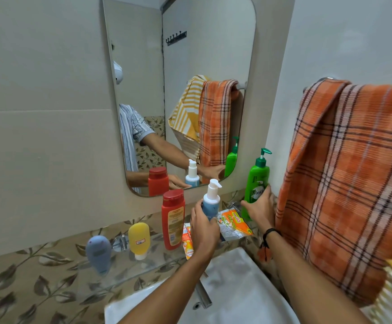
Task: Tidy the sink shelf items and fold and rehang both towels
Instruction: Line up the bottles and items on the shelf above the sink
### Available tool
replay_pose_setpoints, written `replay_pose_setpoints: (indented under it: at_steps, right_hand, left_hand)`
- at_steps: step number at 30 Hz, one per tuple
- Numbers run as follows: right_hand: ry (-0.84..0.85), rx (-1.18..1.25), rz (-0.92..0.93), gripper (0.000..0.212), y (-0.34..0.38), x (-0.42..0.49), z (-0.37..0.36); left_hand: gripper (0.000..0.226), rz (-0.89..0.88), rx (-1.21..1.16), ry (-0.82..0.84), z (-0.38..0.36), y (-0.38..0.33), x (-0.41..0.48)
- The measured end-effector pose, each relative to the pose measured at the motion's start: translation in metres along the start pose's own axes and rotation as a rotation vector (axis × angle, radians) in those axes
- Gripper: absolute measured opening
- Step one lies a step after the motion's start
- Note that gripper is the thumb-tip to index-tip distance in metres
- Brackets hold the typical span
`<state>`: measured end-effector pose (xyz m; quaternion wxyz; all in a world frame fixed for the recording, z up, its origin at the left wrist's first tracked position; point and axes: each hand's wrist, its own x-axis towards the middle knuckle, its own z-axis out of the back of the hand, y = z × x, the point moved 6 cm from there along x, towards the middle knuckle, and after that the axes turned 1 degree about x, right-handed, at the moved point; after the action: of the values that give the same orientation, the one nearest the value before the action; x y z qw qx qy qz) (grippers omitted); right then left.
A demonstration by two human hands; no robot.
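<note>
Shelf point(120, 265) tidying seems midway: left hand point(203, 226) grips the blue bottle point(210, 202), right hand point(260, 210) grips the green bottle point(257, 181) at its 3 o'clock, and the orange towel point(344, 183) looks not yet folded

- On the shelf point(157, 256), open gaps separate the grey tube point(98, 253), the yellow tube point(139, 240) and the red bottle point(172, 223).
- Right of the red bottle it is crowded. The left hand point(203, 228) grips the blue pump bottle point(210, 204), with a small orange tube point(188, 242) and a packet point(234, 222) lying just beside it.
- The orange towel point(344, 178) hangs just beside the green pump bottle point(255, 185), which the right hand point(259, 209) holds. That closes off the right side.
- The tap point(203, 293) stands between the forearms over the sink point(237, 288).
</note>
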<state>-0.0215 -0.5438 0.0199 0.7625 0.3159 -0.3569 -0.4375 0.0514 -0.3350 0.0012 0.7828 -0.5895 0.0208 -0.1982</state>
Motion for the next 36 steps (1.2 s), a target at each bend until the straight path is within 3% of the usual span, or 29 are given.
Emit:
replay_pose_setpoints:
  at_steps: [7, 12, 20, 22, 25, 27, 30, 32, 34, 36]
  right_hand:
    - [0.044, 0.035, -0.012, 0.113, -0.003, -0.002, 0.003]
    - [0.080, 0.083, -0.077, 0.127, -0.008, -0.008, 0.000]
    - [0.081, 0.158, -0.143, 0.121, 0.001, -0.037, 0.008]
    - [0.100, 0.157, -0.134, 0.110, 0.008, -0.049, 0.012]
    - [0.054, 0.064, -0.018, 0.055, 0.023, -0.070, 0.034]
    - [-0.141, -0.050, 0.111, 0.018, 0.039, -0.086, 0.068]
    - [-0.488, 0.034, 0.335, 0.004, 0.067, -0.100, 0.124]
    - [-0.567, 0.088, 0.379, 0.032, 0.075, -0.089, 0.148]
    - [-0.534, 0.088, 0.369, 0.066, 0.084, -0.070, 0.160]
    - [-0.525, 0.037, 0.381, 0.086, 0.097, -0.057, 0.167]
  left_hand:
    - [0.067, 0.006, -0.023, 0.015, -0.006, 0.003, 0.002]
    - [0.079, -0.041, -0.065, -0.001, 0.000, -0.001, -0.005]
    - [0.075, -0.297, -0.010, -0.143, -0.002, -0.020, -0.042]
    - [0.069, -0.390, 0.033, -0.150, -0.005, -0.027, -0.051]
    - [0.060, -0.483, 0.041, -0.148, -0.007, -0.036, -0.063]
    - [0.058, -0.498, 0.036, -0.148, -0.010, -0.036, -0.068]
    - [0.056, -0.501, 0.036, -0.113, -0.019, -0.034, -0.075]
    - [0.054, -0.517, 0.056, -0.085, -0.025, -0.035, -0.080]
    - [0.055, -0.533, 0.062, -0.060, -0.030, -0.038, -0.086]
    - [0.053, -0.545, 0.060, -0.036, -0.034, -0.043, -0.092]
